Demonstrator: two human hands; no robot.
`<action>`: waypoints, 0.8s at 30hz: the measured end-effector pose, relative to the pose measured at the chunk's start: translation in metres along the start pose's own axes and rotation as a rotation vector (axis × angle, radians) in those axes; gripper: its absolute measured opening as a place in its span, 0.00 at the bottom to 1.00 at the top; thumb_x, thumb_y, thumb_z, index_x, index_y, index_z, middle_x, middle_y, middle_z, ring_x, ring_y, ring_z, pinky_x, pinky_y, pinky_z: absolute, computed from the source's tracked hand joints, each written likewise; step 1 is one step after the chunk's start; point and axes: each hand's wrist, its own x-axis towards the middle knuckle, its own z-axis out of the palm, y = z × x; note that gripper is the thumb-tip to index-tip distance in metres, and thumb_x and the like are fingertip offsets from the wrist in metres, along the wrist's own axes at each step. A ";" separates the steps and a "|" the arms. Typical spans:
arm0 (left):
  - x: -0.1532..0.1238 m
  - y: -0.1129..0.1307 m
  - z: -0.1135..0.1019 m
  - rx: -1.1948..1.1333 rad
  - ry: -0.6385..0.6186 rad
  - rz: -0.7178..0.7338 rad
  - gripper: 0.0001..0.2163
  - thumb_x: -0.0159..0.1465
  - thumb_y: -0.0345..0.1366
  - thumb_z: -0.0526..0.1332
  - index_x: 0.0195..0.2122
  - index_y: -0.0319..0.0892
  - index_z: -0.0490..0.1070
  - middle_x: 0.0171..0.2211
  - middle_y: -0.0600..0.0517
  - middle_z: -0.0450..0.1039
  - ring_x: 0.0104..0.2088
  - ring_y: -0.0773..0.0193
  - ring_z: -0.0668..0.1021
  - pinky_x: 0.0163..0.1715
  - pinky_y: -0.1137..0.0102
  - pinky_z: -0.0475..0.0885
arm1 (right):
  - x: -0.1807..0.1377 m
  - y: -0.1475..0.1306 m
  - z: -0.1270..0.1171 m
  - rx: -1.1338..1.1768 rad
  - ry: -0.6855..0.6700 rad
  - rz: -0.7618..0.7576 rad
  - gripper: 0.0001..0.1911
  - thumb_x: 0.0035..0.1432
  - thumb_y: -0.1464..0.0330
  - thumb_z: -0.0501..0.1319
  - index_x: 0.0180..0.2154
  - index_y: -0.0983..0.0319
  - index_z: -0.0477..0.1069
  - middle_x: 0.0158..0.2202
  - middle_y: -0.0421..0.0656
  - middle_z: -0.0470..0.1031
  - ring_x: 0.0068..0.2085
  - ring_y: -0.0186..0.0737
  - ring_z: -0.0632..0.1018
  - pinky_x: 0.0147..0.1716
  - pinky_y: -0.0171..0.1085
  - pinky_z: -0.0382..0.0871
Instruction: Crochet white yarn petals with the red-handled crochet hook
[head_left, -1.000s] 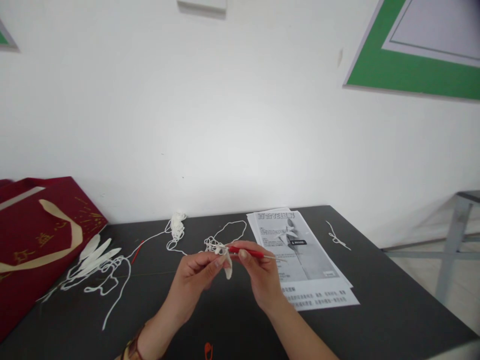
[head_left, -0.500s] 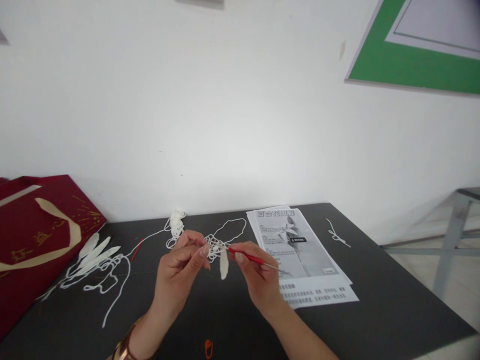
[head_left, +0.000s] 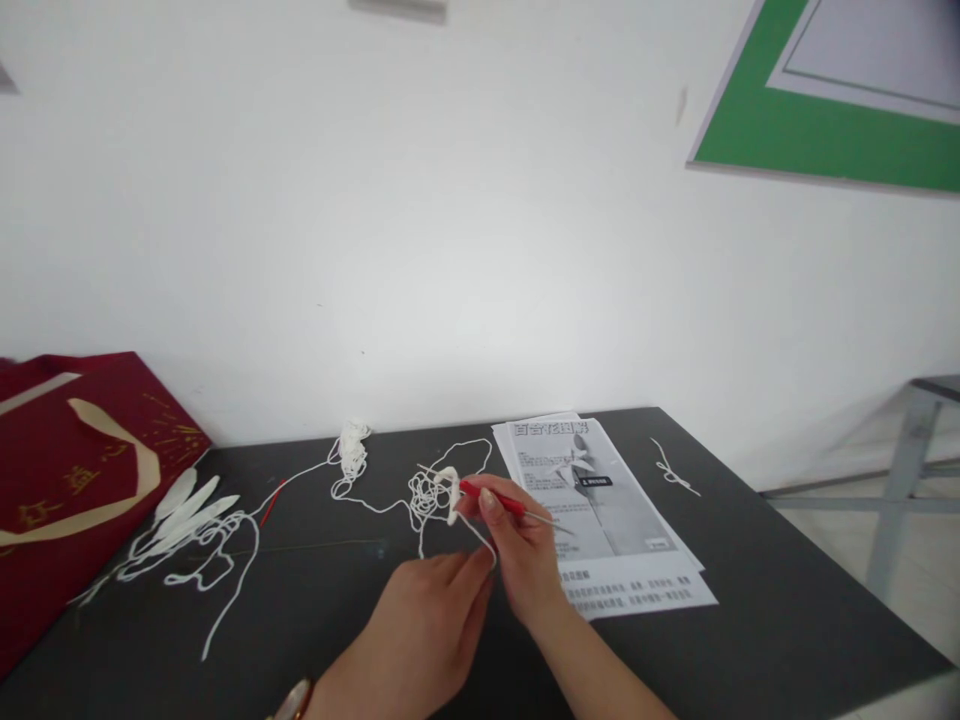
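Note:
My right hand [head_left: 525, 555] is closed on a red-handled crochet hook [head_left: 499, 503] held level above the dark table [head_left: 750, 620]. A small white crocheted piece [head_left: 450, 488] hangs on the hook's left end. From it a white yarn strand [head_left: 480, 535] runs down to my left hand [head_left: 431, 625], which sits lower, back up, fingertips pinched on the strand. A tangle of white yarn [head_left: 424, 495] lies on the table just behind the hook.
A printed instruction sheet [head_left: 600, 510] lies right of my hands. Several white crocheted petals [head_left: 191, 500] and loose yarn loops [head_left: 217, 555] lie at the left beside a dark red gift bag [head_left: 67, 480]. A short yarn scrap [head_left: 673, 468] rests far right.
My left hand has dropped from beside the hook to lower on the table, drawing the strand down. The crocheted piece now sits higher on the hook. The right hand barely moved.

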 end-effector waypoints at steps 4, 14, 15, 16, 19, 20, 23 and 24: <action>0.001 0.004 -0.001 -0.037 -0.070 -0.032 0.10 0.66 0.30 0.52 0.42 0.41 0.72 0.35 0.42 0.77 0.33 0.52 0.78 0.31 0.64 0.66 | 0.004 0.006 0.001 0.247 -0.010 0.162 0.10 0.59 0.61 0.63 0.39 0.60 0.77 0.26 0.41 0.77 0.28 0.34 0.75 0.29 0.33 0.70; 0.009 -0.062 -0.059 -0.901 -0.252 -0.220 0.09 0.60 0.39 0.64 0.30 0.41 0.81 0.30 0.47 0.80 0.32 0.59 0.78 0.36 0.69 0.69 | 0.015 0.006 -0.010 0.470 -0.021 0.348 0.10 0.52 0.61 0.69 0.32 0.61 0.79 0.27 0.40 0.78 0.30 0.34 0.76 0.36 0.36 0.72; 0.010 -0.069 -0.058 -0.939 -0.179 -0.258 0.10 0.61 0.40 0.63 0.30 0.40 0.81 0.30 0.47 0.79 0.32 0.61 0.77 0.35 0.70 0.69 | 0.014 0.005 -0.009 0.474 -0.032 0.343 0.09 0.51 0.61 0.69 0.31 0.61 0.80 0.28 0.40 0.79 0.30 0.34 0.76 0.35 0.34 0.71; 0.012 -0.074 -0.055 -0.988 -0.106 -0.289 0.10 0.61 0.40 0.63 0.32 0.40 0.80 0.32 0.47 0.79 0.33 0.61 0.77 0.36 0.70 0.69 | 0.014 0.005 -0.009 0.477 -0.041 0.333 0.09 0.51 0.61 0.70 0.30 0.61 0.80 0.29 0.40 0.79 0.30 0.33 0.76 0.35 0.34 0.70; 0.017 -0.075 -0.040 -1.153 0.021 -0.340 0.11 0.61 0.42 0.63 0.38 0.41 0.79 0.38 0.45 0.79 0.38 0.59 0.78 0.44 0.64 0.70 | 0.014 0.003 -0.008 0.481 -0.063 0.308 0.09 0.46 0.62 0.72 0.27 0.60 0.80 0.28 0.40 0.79 0.31 0.35 0.76 0.37 0.34 0.70; 0.018 -0.071 -0.033 -1.203 0.023 -0.345 0.12 0.60 0.43 0.64 0.39 0.40 0.78 0.38 0.44 0.79 0.39 0.58 0.78 0.44 0.62 0.70 | 0.014 0.003 -0.007 0.478 -0.072 0.308 0.10 0.45 0.61 0.72 0.27 0.60 0.80 0.27 0.40 0.78 0.30 0.35 0.75 0.36 0.35 0.70; 0.023 -0.056 -0.016 -1.290 -0.016 -0.342 0.15 0.56 0.45 0.67 0.40 0.40 0.78 0.37 0.44 0.79 0.38 0.56 0.78 0.44 0.58 0.71 | 0.013 0.002 -0.008 0.461 -0.109 0.335 0.11 0.45 0.60 0.72 0.27 0.62 0.80 0.24 0.41 0.77 0.25 0.34 0.73 0.27 0.34 0.68; 0.024 -0.051 -0.012 -1.299 -0.034 -0.335 0.16 0.55 0.45 0.67 0.39 0.40 0.79 0.37 0.44 0.78 0.38 0.56 0.78 0.44 0.59 0.71 | 0.013 0.002 -0.008 0.456 -0.123 0.347 0.12 0.45 0.60 0.72 0.27 0.62 0.80 0.23 0.41 0.76 0.23 0.34 0.71 0.24 0.33 0.66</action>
